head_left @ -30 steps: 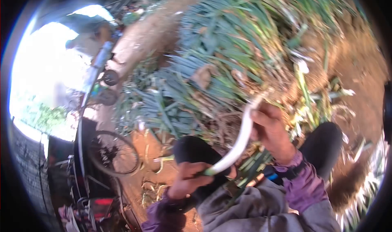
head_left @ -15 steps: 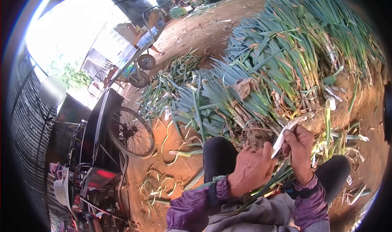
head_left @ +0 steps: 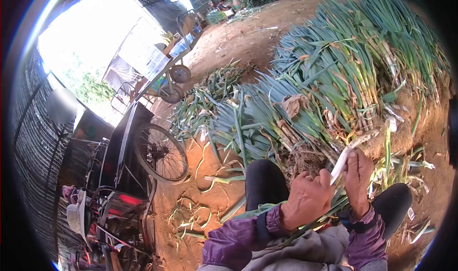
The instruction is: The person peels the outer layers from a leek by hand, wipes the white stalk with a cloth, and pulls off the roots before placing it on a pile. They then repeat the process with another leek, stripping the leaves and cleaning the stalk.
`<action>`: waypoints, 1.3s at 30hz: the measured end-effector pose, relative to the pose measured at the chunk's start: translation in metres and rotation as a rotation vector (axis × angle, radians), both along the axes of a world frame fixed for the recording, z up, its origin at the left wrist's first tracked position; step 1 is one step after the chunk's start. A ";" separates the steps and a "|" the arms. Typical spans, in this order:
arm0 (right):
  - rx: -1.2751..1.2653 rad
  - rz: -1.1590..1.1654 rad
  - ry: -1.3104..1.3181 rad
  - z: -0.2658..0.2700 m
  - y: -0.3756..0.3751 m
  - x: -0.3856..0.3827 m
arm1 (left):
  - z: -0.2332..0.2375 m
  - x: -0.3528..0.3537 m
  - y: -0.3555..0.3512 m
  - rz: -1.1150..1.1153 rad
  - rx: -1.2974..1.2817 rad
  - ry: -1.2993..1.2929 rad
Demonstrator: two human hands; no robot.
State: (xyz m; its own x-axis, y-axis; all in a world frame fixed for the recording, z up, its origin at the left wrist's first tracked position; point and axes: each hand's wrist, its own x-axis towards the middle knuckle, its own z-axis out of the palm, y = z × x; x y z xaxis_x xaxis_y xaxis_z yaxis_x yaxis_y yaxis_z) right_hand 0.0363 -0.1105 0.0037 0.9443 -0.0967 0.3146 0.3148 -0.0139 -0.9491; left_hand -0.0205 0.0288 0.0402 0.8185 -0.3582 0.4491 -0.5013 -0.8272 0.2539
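Leek (head_left: 341, 161) sits up & tilted between both hands, over the knees. Right hand (head_left: 359, 175) is closed round its white part. Left hand (head_left: 307, 200) is curled shut, thumb on the leek lower down. Pile (head_left: 334, 71) of leeks lies just in front; wheel (head_left: 161, 153) well off to the left.

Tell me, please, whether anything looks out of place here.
Peeled strips lie strewn over the dirt, apart from the stacked leeks; a brown scrap sits on them. Left hand and right hand grip one stalk.
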 end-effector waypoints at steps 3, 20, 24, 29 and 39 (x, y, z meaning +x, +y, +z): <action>-0.029 -0.026 -0.042 0.001 -0.004 -0.002 | 0.013 0.004 0.009 -0.072 -0.198 0.205; -1.166 -0.226 -0.461 -0.090 -0.136 0.104 | 0.047 -0.007 0.081 0.120 -0.590 0.836; -1.349 -0.415 -0.196 -0.108 -0.210 0.145 | 0.055 -0.014 0.078 0.222 -0.644 0.730; -1.254 -0.212 -0.125 -0.047 -0.152 0.098 | 0.028 -0.003 0.057 0.028 -0.156 0.298; 0.414 0.333 0.636 -0.060 -0.069 -0.017 | -0.087 -0.043 0.007 0.021 0.530 -0.230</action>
